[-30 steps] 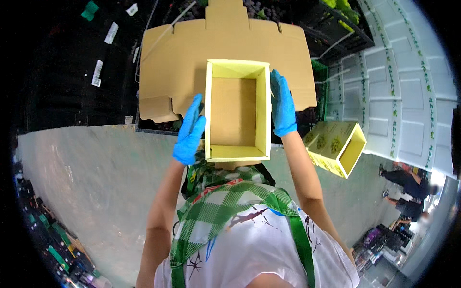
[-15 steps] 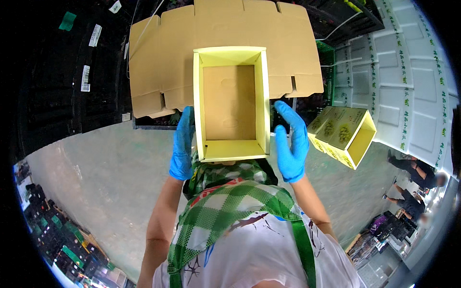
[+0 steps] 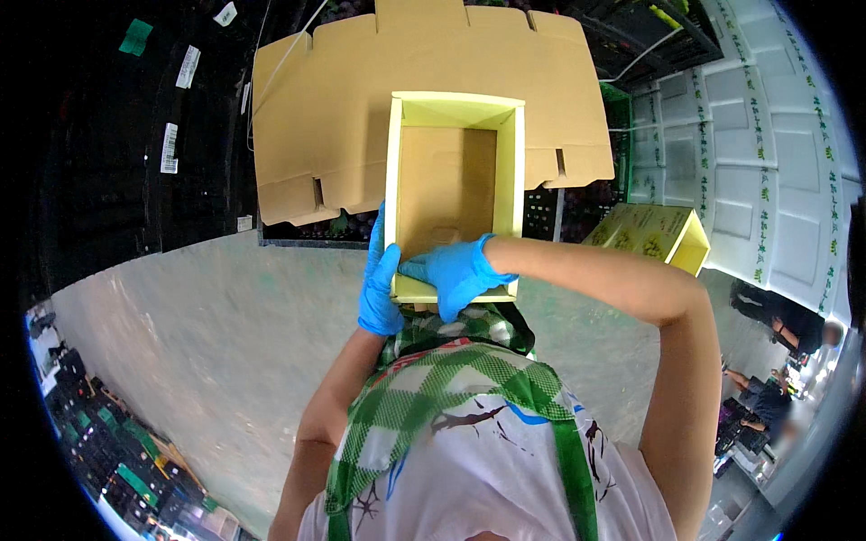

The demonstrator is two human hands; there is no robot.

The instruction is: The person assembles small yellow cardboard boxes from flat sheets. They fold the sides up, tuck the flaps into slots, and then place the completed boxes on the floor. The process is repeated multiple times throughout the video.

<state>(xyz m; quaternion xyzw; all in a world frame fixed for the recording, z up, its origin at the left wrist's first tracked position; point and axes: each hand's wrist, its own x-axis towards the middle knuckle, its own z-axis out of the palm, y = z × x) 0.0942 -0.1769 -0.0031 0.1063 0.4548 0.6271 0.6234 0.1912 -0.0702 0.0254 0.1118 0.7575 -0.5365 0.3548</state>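
An open-topped cardboard box [image 3: 456, 171] with pale yellow walls and a brown inner floor is in front of me, overlapping a flat brown cardboard sheet [image 3: 316, 108]. My left hand [image 3: 381, 288], in a blue glove, grips its left wall near the close left corner, with fingers along the outside and the thumb at the rim. Reaching across from the right, my blue-gloved right hand [image 3: 458, 272] is closed over the near wall at that same corner. Its fingers point left inside the box, and part of the hand hangs down outside. The fingertips are partly hidden.
Below the sheet are dark crates [image 3: 334, 230] holding dark fruit. Another yellow printed box [image 3: 645, 234] stands to the right, before stacked white foam boxes [image 3: 722, 135]. Black crates [image 3: 108, 162] rise at left. Two people [image 3: 780, 316] are far off at lower right.
My right hand has swung from beside the box's right wall across to the near left corner. My left hand has closed on that corner. The box appears slightly further right.
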